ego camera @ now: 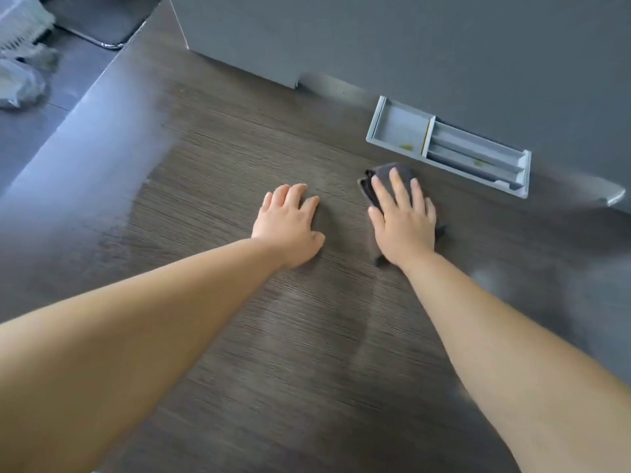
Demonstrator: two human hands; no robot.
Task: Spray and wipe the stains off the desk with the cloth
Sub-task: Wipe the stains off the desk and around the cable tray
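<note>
The right hand lay flat, fingers spread, pressing the dark cloth onto the table in the far-right part of the scene; the left hand rested palm-down and empty on the bare wood just to the left of it, apparently bracing. The likeliest trouble sat close by — the grey tray stood just beyond the cloth against the grey back panel, and a far or rightward stroke could have knocked or shoved it. With an open palm rather than a grip, the cloth could also have bunched or slipped out from under the hand, leaving skin dragging over damp wood. The curved streaks nearer the viewer suggested moisture that might dry into marks if not followed up. Much was hard to settle: no spray bottle appeared anywhere, most of the cloth was covered by the hand, and no distinct stain could be made out on the table — glare at the left washed out the surface there. Yellowish specks lay in the tray, their nature unclear. The far-left objects were blurred beyond naming.
</note>
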